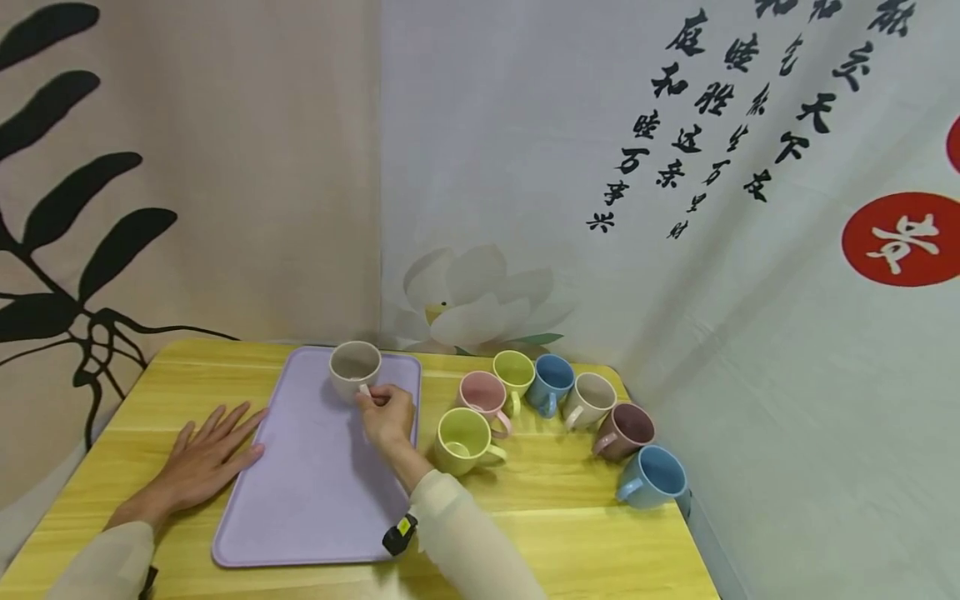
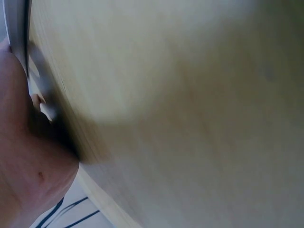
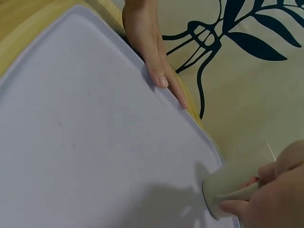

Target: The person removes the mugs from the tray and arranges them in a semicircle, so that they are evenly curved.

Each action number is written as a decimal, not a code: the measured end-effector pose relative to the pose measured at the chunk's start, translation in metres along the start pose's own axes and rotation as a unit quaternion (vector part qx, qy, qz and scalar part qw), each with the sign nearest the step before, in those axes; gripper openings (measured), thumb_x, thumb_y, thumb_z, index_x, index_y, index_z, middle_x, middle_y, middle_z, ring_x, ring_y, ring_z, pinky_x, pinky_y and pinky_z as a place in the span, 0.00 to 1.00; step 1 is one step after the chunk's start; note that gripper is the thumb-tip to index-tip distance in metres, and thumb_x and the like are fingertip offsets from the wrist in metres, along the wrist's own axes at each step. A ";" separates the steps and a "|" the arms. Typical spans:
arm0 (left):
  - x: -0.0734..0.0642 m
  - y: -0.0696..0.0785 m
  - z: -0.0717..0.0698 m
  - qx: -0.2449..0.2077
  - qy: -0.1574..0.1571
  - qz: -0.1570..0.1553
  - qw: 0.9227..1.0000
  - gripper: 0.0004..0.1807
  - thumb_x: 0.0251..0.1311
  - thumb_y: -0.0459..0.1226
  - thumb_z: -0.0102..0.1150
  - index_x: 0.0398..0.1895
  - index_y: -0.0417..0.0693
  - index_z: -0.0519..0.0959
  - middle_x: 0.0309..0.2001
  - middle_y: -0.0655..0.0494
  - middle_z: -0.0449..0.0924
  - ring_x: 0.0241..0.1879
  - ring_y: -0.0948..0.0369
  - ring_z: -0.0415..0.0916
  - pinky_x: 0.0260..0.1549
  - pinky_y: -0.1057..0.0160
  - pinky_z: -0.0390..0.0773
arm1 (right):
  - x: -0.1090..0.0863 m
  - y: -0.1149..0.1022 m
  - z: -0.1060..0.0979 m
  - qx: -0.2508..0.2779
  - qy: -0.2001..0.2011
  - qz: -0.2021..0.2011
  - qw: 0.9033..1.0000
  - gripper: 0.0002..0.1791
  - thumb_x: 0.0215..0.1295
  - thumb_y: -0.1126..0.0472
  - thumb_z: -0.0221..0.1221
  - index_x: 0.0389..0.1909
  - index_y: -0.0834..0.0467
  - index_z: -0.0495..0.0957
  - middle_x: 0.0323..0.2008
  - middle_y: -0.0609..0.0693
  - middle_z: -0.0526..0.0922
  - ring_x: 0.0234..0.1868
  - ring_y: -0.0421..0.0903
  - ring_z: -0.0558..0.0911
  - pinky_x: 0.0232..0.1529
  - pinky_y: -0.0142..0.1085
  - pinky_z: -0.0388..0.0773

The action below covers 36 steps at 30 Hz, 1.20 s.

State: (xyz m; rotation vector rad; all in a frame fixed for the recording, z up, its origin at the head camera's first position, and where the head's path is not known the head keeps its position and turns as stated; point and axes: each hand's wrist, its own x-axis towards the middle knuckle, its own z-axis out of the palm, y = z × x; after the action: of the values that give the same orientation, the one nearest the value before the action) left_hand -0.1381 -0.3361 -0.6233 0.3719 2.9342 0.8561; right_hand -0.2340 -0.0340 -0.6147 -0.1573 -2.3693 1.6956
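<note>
At the far end of the lilac tray [image 1: 315, 500] is a greyish-beige mug [image 1: 351, 373]. My right hand [image 1: 388, 417] pinches its handle between thumb and fingers, as the right wrist view also shows, with the mug's base right at the tray surface. My left hand [image 1: 206, 458] lies flat at the tray's left edge, fingers spread, the thumb and a fingertip at the rim. In the right wrist view the left hand's thumb [image 3: 156, 71] overlaps the tray edge. Only the back part of the left hand [image 2: 33, 156] shows in the left wrist view.
Right of the tray stand two yellow-green mugs [image 1: 462, 442], a pink mug [image 1: 483, 392], two blue mugs [image 1: 652, 477], a cream mug [image 1: 590, 400] and a dark mauve mug [image 1: 625, 431]. The wooden table [image 1: 555, 542] meets a printed cloth backdrop [image 1: 480, 167] behind and at the right.
</note>
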 end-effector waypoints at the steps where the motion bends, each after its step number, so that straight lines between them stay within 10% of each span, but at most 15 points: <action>1: 0.000 0.000 0.000 0.000 -0.002 -0.001 1.000 0.39 0.89 0.57 0.46 0.95 0.61 0.51 0.93 0.34 0.43 0.90 0.23 0.34 0.79 0.13 0.28 | -0.003 -0.003 -0.003 0.009 0.002 0.005 1.000 0.08 0.62 0.59 0.81 0.29 0.44 0.92 0.22 0.34 0.86 0.24 0.30 0.82 0.27 0.28 0.81; 8: 0.001 -0.002 0.001 -0.001 -0.005 -0.002 1.000 0.40 0.89 0.58 0.46 0.95 0.61 0.50 0.93 0.33 0.43 0.90 0.23 0.32 0.78 0.13 0.26 | -0.034 -0.059 -0.039 0.027 0.008 0.049 0.998 0.05 0.65 0.67 0.78 0.31 0.60 0.91 0.24 0.46 0.88 0.25 0.31 0.77 0.28 0.25 0.76; 36: 0.003 -0.010 0.007 0.002 0.001 -0.001 1.000 0.40 0.89 0.59 0.45 0.95 0.63 0.49 0.94 0.34 0.42 0.90 0.23 0.30 0.78 0.13 0.22 | -0.090 -0.041 -0.150 0.182 -0.196 0.069 0.961 0.08 0.68 0.77 0.72 0.46 0.76 0.88 0.43 0.66 0.93 0.38 0.37 0.89 0.41 0.25 0.88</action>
State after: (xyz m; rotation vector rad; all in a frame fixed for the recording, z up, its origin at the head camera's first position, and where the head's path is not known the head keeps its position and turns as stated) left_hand -0.1427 -0.3403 -0.6344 0.3700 2.9375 0.8509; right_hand -0.1083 0.0707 -0.5402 0.0857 -2.2837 2.3860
